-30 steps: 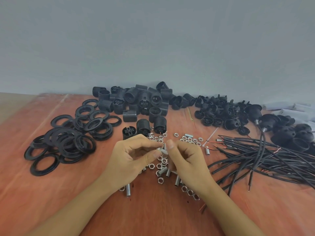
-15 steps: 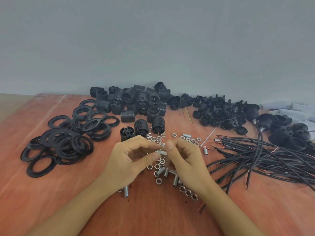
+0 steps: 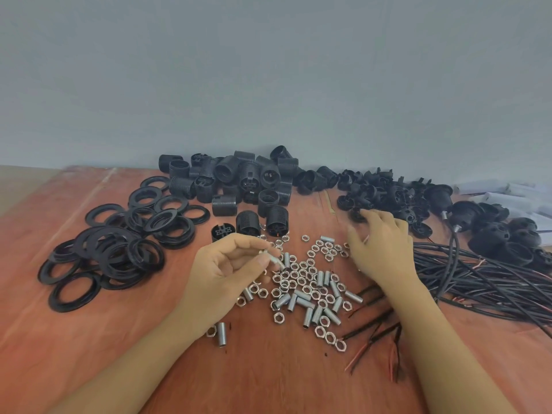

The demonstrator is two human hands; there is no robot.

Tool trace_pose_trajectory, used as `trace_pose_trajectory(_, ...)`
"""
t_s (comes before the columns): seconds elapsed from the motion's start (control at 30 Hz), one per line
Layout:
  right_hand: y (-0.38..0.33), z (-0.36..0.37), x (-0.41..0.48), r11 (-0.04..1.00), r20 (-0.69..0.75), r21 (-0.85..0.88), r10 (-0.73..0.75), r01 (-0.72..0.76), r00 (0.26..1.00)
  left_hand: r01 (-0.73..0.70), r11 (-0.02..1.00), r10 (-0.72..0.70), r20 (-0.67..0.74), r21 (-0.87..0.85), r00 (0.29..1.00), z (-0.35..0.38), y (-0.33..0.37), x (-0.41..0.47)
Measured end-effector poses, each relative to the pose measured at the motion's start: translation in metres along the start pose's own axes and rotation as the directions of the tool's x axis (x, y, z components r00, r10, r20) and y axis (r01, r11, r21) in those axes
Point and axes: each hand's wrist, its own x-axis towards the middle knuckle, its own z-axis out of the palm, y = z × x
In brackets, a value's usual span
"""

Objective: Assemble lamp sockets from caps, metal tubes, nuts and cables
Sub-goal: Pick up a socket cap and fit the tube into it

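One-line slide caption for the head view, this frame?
Left hand pinches a metal tube over scattered nuts while the right hand reaches for the black caps.

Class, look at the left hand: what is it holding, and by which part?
The left hand pinches a metal tube by its upper-left end, between thumb and forefinger; the other end sticks out free.

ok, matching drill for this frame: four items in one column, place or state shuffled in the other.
1. black rings
2. cables
3. left hand
4. right hand

A. pinches a metal tube
B. far right of the view
C. fingertips at the cap pile
D. far left of the view

Pairs: 1-D, 2-B, 3-A, 4-C
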Motion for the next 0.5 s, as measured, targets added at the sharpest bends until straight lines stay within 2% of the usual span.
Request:
trace_pose_trajectory(0.13, 0.006, 0.01, 0.005, 0.992, 0.154, -0.123, 0.007, 0.012, 0.988, 0.036, 0.999, -0.035, -0.073, 0.015, 0.997, 0.0, -0.001, 0.002)
trace_pose_trajectory(0.23, 0.004, 0.011, 0.006, 0.99, 0.154, -0.128, -0.041, 0.062, 0.987, 0.038, 0.996, -0.033, -0.068, 0.079, 0.997, -0.001, -0.001, 0.003)
trace_pose_trajectory(0.33, 0.004, 0.012, 0.007, 0.982, 0.145, -0.151, -0.09, 0.112, 0.985, 0.045, 0.996, -0.039, -0.081, 0.071, 0.996, -0.001, -0.003, 0.003)
trace_pose_trajectory(0.5, 0.005, 0.015, 0.008, 0.974, 0.201, -0.217, -0.025, 0.069, 0.979, 0.038, 0.991, -0.027, -0.084, 0.131, 0.996, -0.002, -0.004, 0.004)
